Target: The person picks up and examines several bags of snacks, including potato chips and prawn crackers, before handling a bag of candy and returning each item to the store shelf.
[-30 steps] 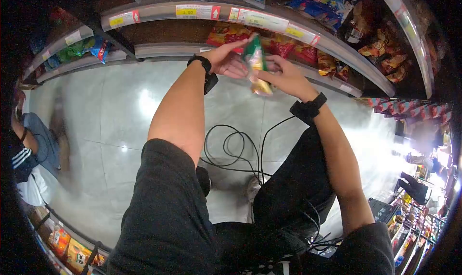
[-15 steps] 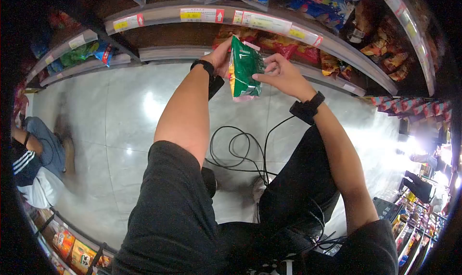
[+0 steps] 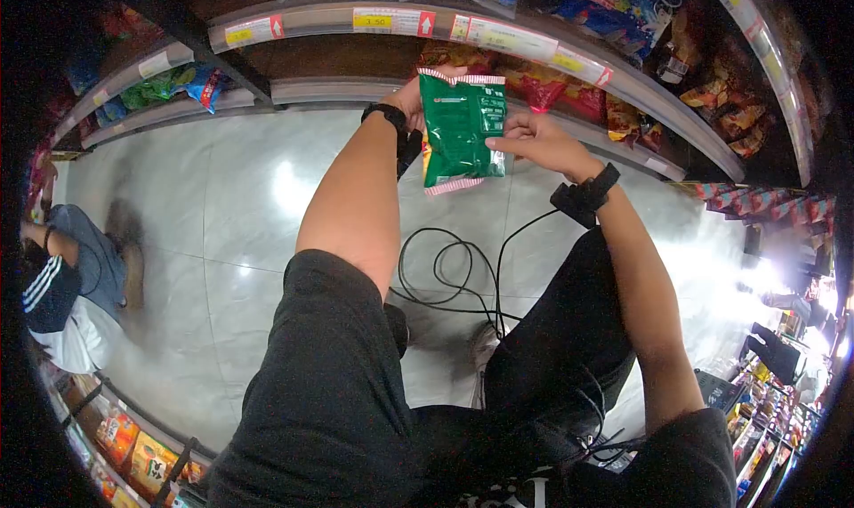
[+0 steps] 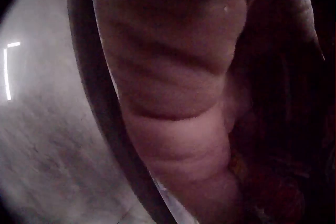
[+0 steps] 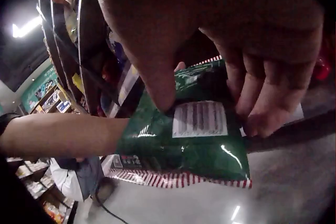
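A green snack packet (image 3: 455, 134) with red-and-white striped crimped ends is held up before the lower shelf, its printed back toward me in the head view. My left hand (image 3: 409, 100) grips it from the left side, most of the fingers hidden behind it. With thumb and fingers, my right hand (image 3: 550, 146) pinches the packet's right edge. The right wrist view shows that thumb pressed beside the white barcode label (image 5: 199, 119). Dark skin of the left hand and wrist (image 4: 173, 92) fills much of the left wrist view.
A shelf edge with price tags (image 3: 391, 21) curves above the hands. Red snack packets (image 3: 543, 92) lie on the lower shelf behind. Black cable loops (image 3: 445, 268) lie on the grey floor. Another person (image 3: 76, 277) is at the far left, near a second shelf.
The packet has turned from edge-on to show its green back flat to the head camera. The right hand stays at its right edge, the left hand at its left.
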A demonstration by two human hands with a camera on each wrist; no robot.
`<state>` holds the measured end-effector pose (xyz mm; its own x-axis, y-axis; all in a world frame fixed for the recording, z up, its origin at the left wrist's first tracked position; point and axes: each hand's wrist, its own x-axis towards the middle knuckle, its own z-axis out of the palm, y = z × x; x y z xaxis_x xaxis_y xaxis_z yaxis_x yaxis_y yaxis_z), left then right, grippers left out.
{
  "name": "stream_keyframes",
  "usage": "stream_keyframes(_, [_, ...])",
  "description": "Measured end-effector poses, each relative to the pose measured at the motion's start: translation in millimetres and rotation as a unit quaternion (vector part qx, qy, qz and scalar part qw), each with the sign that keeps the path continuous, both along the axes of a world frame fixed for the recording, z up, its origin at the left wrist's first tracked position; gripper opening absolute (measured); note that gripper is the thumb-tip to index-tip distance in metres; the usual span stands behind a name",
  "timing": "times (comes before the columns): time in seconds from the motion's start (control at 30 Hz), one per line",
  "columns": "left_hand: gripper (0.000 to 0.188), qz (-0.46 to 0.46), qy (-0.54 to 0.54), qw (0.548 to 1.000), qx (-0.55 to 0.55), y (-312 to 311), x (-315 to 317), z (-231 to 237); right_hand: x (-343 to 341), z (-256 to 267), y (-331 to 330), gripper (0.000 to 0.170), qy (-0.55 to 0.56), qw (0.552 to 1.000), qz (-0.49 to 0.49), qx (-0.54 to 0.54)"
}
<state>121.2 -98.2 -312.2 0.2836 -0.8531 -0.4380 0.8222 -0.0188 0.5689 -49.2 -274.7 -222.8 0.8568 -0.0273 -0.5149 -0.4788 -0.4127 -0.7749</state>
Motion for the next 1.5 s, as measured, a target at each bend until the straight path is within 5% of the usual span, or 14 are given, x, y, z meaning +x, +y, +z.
stream_keyframes(0.33, [0.046, -0.079, -0.043, 0.993, 0.083, 8, 3, 10, -1, 9, 10, 0.04, -0.006, 0.995, -0.002, 0.104])
stream_keyframes(0.53, [0.05, -0.037, -0.042, 0.996, 0.066, 10, -4, 11, 1, -3, 4, 0.041, -0.016, 0.992, -0.002, 0.122])
stream_keyframes(0.73, [0.057, -0.013, 0.043, 0.999, -0.004, 11, 2, 9, 4, -4, -4, 0.037, -0.013, 0.999, -0.016, 0.046])
stream_keyframes(0.97, [0.085, -0.039, 0.007, 0.995, 0.091, 16, 10, -14, 6, -9, -17, 0.045, -0.066, 0.981, -0.169, -0.073])
stream_keyframes(1.17, [0.089, -0.089, 0.017, 0.993, 0.078, 22, -3, 12, 9, -14, 2, 0.047, -0.191, 0.939, -0.064, -0.277])
stream_keyframes(1.27, [0.08, -0.066, -0.005, 0.997, 0.031, 23, -9, 25, 11, -3, 24, 0.041, -0.211, 0.963, -0.015, -0.167])
stream_keyframes(1.5, [0.064, -0.057, 0.057, 0.996, -0.04, 35, -2, 13, 20, -18, 25, 0.044, -0.251, 0.958, 0.039, -0.134])
